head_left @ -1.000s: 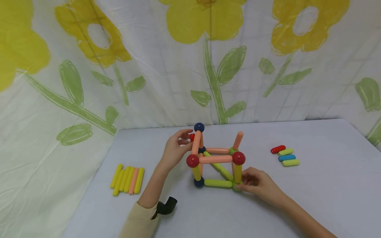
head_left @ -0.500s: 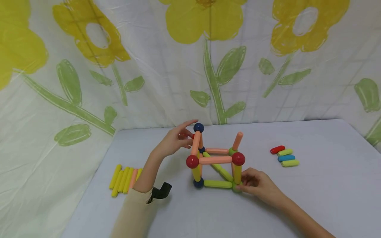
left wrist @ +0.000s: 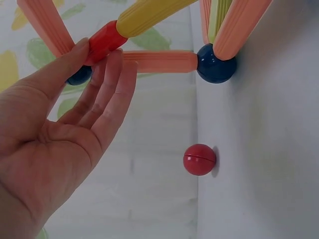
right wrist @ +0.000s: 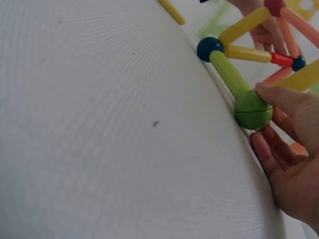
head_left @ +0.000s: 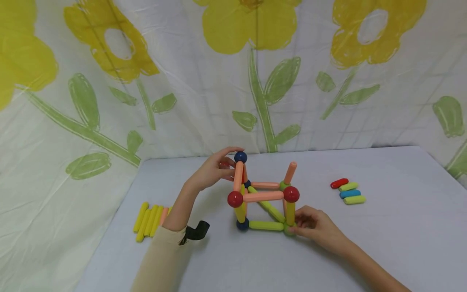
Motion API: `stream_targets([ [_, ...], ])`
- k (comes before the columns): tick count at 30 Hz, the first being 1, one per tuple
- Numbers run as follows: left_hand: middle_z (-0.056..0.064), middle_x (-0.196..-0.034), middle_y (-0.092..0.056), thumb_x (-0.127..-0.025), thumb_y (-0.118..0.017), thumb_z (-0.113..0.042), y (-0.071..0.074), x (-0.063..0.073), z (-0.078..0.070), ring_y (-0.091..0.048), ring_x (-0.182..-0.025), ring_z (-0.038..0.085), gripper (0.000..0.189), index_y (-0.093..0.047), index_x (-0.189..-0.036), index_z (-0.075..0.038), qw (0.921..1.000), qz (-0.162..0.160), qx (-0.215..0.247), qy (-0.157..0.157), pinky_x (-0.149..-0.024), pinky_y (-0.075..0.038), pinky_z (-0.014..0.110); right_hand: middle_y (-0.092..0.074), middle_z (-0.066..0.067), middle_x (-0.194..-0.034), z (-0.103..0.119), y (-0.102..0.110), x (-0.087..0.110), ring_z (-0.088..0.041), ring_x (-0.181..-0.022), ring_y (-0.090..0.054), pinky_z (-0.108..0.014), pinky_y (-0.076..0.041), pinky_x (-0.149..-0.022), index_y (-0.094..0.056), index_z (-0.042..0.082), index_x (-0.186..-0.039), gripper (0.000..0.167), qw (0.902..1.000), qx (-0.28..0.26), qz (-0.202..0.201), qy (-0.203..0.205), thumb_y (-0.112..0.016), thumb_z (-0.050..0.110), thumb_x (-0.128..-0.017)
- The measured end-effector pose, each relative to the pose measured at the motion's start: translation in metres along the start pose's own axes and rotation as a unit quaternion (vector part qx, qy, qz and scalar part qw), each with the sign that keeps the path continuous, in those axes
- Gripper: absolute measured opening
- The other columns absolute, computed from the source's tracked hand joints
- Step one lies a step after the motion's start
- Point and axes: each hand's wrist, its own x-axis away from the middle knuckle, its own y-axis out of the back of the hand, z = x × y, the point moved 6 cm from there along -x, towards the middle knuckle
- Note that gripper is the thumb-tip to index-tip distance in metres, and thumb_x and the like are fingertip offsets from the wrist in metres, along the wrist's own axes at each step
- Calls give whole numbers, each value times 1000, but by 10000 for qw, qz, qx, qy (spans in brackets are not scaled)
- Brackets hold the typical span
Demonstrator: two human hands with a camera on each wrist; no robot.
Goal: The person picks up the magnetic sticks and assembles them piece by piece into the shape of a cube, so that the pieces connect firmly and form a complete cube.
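- what is the left hand (head_left: pixel 209 172) doing?
- its thumb and fingertips are pinching the short red rod (left wrist: pixel 106 44), which is meeting a yellow rod (left wrist: pixel 154 17) end to end; the index finger is reaching over the upper blue ball (head_left: pixel 240 157)
- and the right hand (head_left: pixel 317 229)?
- it is pinching the green ball (right wrist: pixel 253 109) at the near right foot of the frame (head_left: pixel 263 196), which is standing on the table (head_left: pixel 255 263) between both hands
- so which step is this looking like?
- fitting a diagonal, i'd judge: the red and yellow pair is slanting up the frame's left side, from the lower blue ball (head_left: pixel 242 224) towards the upper one
- is it touching up there?
- the right wrist view is suggesting so, but the hand is partly hiding that join from the left wrist, so i'm not calling it seated
- then what is the next move calling for?
- settling the red end squarely on that ball before easing the pinch, i'd say, while the right hand is holding its corner steady
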Motion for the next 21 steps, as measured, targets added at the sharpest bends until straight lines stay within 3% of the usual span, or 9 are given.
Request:
stream_targets([
  [14, 23, -123, -65, -103, -61, 0, 0, 7, 4, -70, -107, 33, 62, -44, -160, -15, 9997, -221, 34, -51, -90, -63, 48, -64, -8, -100, 1, -1, -1, -12, -87, -61, -20, -57, -76, -70, -1, -119, 29, 10000, -19, -25, -81, -80, 11, -94],
  [21, 24, -121, -66, -103, -65, -2, 9, 28, 7, -72, -103, 47, 66, -41, -162, -15, 9984, -556, 0, 81, -89, -64, 46, -65, -7, -101, 2, -1, 0, -12, -87, -61, -20, -57, -77, -70, -2, -119, 30, 9999, -2, -29, -97, -80, 12, -94],
])
